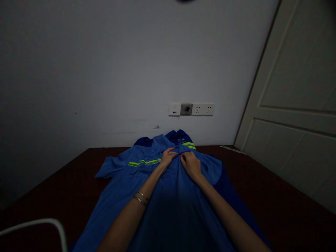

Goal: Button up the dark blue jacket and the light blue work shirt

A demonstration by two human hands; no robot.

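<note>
A blue short-sleeved work shirt (141, 178) with a yellow-green reflective stripe lies spread on the dark red table. Its collar end points at the wall. My left hand (167, 158), below a wrist with silver bracelets (141, 197), pinches the cloth at the upper front. Close beside it, my right hand (191, 164) is closed on the same front edge, its fingers bent. The cloth puckers between the two hands. Whether a button or other fastener is between the fingertips is too small to tell. Darker blue cloth (187, 140) with a reflective stripe shows behind the collar.
Behind the table (65, 182) rises a pale wall with a row of sockets (202, 109) and a switch plate (186, 109). A panelled white door (294, 115) stands at the right. A white cable or tube (49, 221) curves in at the lower left.
</note>
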